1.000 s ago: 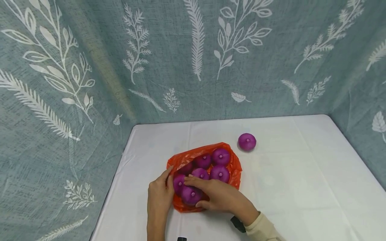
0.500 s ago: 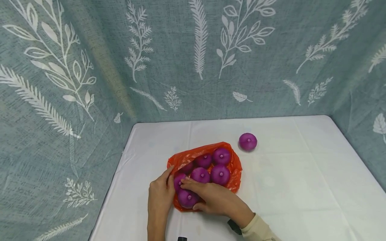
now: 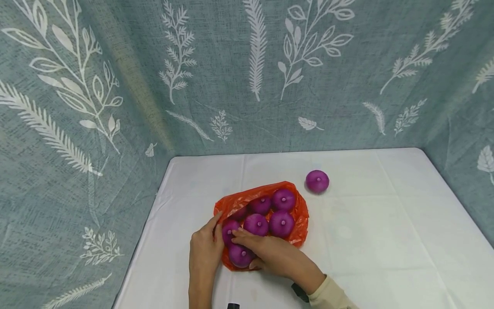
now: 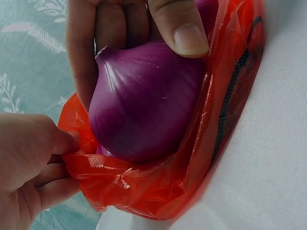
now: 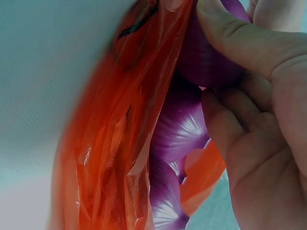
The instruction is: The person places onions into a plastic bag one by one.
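Right hand (image 3: 270, 255) curled round nearest onion (image 3: 240, 255); left hand (image 3: 204, 251) pinches red bag (image 3: 299, 214) edge beside it.

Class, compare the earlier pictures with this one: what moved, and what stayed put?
The right hand slid a little leftward with the onion it grips at the near end of the red bag. The left hand still pinches the bag's edge. The lone onion on the white table stayed put.

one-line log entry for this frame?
left hand: pinches orange bag edge | right hand: grips purple onion in bag | stray onion: on table
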A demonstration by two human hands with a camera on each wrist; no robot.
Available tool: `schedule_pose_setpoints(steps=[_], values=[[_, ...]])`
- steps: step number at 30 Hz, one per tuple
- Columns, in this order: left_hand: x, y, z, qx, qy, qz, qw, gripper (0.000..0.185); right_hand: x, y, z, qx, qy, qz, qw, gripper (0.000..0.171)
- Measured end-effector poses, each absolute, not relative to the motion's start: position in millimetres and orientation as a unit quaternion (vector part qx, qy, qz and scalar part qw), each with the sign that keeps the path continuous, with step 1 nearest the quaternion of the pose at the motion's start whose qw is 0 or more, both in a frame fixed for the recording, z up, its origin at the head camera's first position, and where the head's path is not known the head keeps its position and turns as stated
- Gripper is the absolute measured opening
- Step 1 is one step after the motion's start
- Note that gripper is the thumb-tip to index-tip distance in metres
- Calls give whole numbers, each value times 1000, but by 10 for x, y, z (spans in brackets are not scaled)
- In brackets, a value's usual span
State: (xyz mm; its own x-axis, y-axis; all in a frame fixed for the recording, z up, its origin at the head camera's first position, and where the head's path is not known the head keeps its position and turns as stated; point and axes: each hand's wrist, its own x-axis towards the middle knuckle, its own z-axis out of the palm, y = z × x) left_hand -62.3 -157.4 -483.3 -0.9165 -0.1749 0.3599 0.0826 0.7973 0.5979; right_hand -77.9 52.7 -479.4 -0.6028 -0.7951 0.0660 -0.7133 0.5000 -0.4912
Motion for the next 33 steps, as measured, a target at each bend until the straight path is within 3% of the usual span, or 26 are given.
schedule_pose_setpoints(steps=[24, 33], values=[[-651, -1564, -4838, 12, -925, -313, 214, 32, -771, 569, -4779, -406, 882, -219, 99, 81], [-649, -1577, -4852, 15, -924, -313, 220, 32, -876, 800, -4651, -402, 859, -307, 85, 66]])
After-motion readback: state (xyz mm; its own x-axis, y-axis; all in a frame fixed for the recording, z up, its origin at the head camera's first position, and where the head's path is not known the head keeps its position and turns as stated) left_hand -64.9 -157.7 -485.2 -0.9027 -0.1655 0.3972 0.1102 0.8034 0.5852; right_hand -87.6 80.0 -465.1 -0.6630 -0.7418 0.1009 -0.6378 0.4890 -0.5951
